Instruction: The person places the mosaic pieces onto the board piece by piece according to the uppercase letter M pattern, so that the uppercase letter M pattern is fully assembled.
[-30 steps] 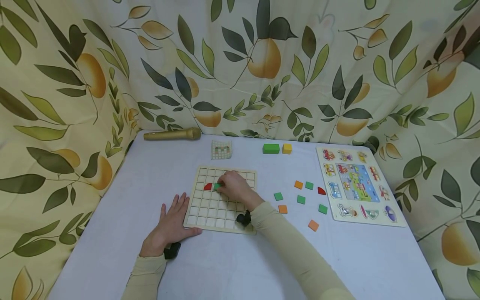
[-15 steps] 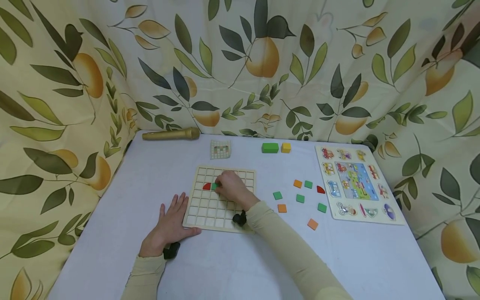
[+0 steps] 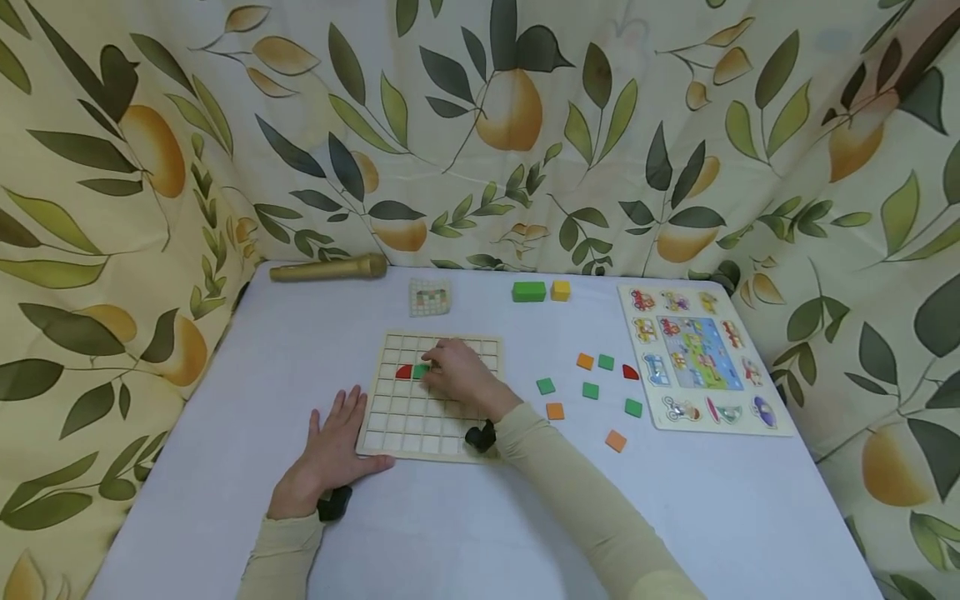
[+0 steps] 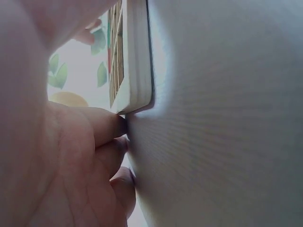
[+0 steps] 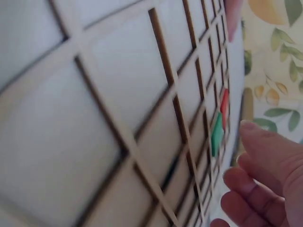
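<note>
A light wooden grid board [image 3: 408, 423] lies flat, with a red quarter-round piece [image 3: 404, 372] and a green square [image 3: 419, 372] side by side in its cells. The right hand [image 3: 465, 377] is over the board just right of the green square [image 5: 217, 135]; in the right wrist view its fingers are apart from that square and hold nothing. The left hand [image 3: 332, 450] rests spread on the cloth, its thumb against the board's lower left corner. In the left wrist view the left hand's fingers [image 4: 106, 125] touch the cloth beside the board edge [image 4: 137, 71].
Loose green squares [image 3: 590, 391], orange squares [image 3: 555, 411] and a red piece [image 3: 630, 372] lie right of the board. Farther right is a picture puzzle [image 3: 720, 412]. Behind stand a gold microphone [image 3: 330, 269], a small pattern card [image 3: 430, 297], a green block [image 3: 528, 292] and a yellow block [image 3: 560, 290].
The right hand's fingers have let go of the green square and moved slightly right of it, so more of it shows. The left hand keeps its place by the board; the head view has shifted.
</note>
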`<state>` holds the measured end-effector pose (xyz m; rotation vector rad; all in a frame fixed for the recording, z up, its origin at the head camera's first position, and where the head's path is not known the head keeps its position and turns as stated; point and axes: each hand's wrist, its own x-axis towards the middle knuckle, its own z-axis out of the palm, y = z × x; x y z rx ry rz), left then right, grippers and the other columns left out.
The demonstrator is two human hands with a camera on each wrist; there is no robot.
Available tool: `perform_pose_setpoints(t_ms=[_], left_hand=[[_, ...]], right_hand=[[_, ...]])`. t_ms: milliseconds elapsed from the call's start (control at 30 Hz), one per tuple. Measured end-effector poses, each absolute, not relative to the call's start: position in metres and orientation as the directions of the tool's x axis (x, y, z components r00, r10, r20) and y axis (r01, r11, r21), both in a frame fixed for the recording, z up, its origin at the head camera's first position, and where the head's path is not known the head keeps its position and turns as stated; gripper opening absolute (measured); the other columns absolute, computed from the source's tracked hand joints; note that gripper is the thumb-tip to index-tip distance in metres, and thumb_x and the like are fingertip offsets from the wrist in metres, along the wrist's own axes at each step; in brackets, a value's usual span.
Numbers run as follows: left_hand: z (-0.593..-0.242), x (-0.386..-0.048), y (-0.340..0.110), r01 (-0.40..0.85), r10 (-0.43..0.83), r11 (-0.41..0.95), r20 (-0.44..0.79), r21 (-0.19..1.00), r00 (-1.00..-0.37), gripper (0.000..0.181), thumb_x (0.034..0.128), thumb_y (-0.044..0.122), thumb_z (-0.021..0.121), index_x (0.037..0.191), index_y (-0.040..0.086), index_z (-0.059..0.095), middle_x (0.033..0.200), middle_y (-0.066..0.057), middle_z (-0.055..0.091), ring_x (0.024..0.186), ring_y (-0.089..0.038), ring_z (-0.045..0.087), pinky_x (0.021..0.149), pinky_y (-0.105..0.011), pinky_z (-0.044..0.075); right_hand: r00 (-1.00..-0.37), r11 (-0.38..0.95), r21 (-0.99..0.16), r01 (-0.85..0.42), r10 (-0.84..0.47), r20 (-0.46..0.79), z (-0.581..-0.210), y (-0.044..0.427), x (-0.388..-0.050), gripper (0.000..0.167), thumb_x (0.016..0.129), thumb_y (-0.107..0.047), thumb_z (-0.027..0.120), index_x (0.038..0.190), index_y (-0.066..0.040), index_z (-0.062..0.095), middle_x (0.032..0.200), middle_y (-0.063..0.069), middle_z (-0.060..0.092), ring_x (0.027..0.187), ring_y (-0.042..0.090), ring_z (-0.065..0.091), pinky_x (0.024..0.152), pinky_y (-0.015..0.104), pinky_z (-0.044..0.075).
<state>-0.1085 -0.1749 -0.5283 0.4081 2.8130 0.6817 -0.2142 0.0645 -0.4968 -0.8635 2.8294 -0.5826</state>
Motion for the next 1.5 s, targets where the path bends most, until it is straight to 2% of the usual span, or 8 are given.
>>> perform_pose_setpoints(t_ms=[167,467,900,1100,1233,1367,1500], left_hand=[[-0.526,-0.109,-0.176,0.217,0.317,0.846,-0.133,0.487,-0.939,0.114,0.0735,0.056,0.079,0.152,-0.004,0.023,0.159,-0.023,0.014,0.145,-0.041,0.003,0.106,-0.069,-0.002],[-0.523,-0.11,-0.176,0.208,0.313,0.849,-0.144,0.486,-0.939,0.114,0.0739,0.055,0.079,0.152,-0.005,0.021,0.159,-0.022,0.013,0.145,-0.041,0.002,0.106,-0.068,-0.004],[-0.528,-0.108,-0.178,0.2,0.302,0.859,-0.151,0.471,-0.941,0.115,0.0732,0.058,0.078,0.153,-0.002,0.021,0.159,-0.022,0.013,0.145,-0.041,0.002,0.106,-0.069,-0.003],[-0.531,-0.108,-0.179,0.2,0.304,0.86,-0.156,0.47,-0.94,0.115,0.0737,0.059,0.077,0.154,-0.002,0.02,0.16,-0.021,0.012,0.145,-0.04,0.001,0.106,-0.069,-0.004],[-0.531,-0.108,-0.179,0.199,0.307,0.857,-0.16,0.474,-0.938,0.115,0.0741,0.059,0.077,0.154,-0.002,0.02,0.159,-0.022,0.012,0.145,-0.04,0.001,0.106,-0.069,-0.004],[-0.53,-0.107,-0.178,0.2,0.309,0.855,-0.161,0.478,-0.937,0.116,0.0741,0.06,0.076,0.154,-0.002,0.019,0.16,-0.022,0.011,0.145,-0.04,0.001,0.106,-0.069,-0.004],[-0.529,-0.108,-0.176,0.21,0.317,0.854,-0.155,0.477,-0.936,0.116,0.0744,0.06,0.076,0.153,-0.003,0.02,0.159,-0.022,0.012,0.145,-0.04,0.001,0.106,-0.068,-0.003]], right_hand=[[-0.827,0.728,-0.448,-0.519,-0.561,0.046,-0.485,0.084,-0.214,0.034,0.093,-0.022,0.069,0.12,-0.002,0.068,0.108,0.008,0.066,0.099,0.024,0.056,0.087,0.036,0.045],[-0.893,0.794,-0.43,-0.429,-0.443,0.073,-0.479,0.156,-0.218,0.03,0.092,-0.019,0.07,0.116,0.0,0.07,0.103,0.008,0.068,0.099,0.026,0.056,0.087,0.039,0.046],[-0.972,0.871,-0.451,-0.194,-0.232,-0.031,-0.49,0.265,-0.21,0.033,0.091,-0.017,0.07,0.12,0.001,0.068,0.109,0.014,0.065,0.104,0.031,0.052,0.09,0.047,0.044],[-0.979,0.888,-0.44,-0.135,-0.187,-0.076,-0.493,0.287,-0.203,0.035,0.091,-0.019,0.071,0.12,0.002,0.067,0.112,0.016,0.064,0.104,0.031,0.052,0.089,0.047,0.044],[-0.981,0.902,-0.422,-0.097,-0.157,-0.11,-0.496,0.294,-0.201,0.038,0.091,-0.02,0.072,0.121,0.002,0.067,0.116,0.018,0.062,0.109,0.034,0.05,0.094,0.05,0.042],[-0.983,0.917,-0.385,-0.102,-0.153,-0.105,-0.5,0.3,-0.2,0.038,0.089,-0.02,0.073,0.119,0.004,0.067,0.113,0.019,0.061,0.109,0.036,0.05,0.095,0.05,0.041],[-0.985,0.928,-0.352,-0.121,-0.157,-0.075,-0.502,0.303,-0.199,0.034,0.088,-0.018,0.074,0.113,0.004,0.07,0.109,0.019,0.06,0.104,0.037,0.05,0.092,0.05,0.041]])
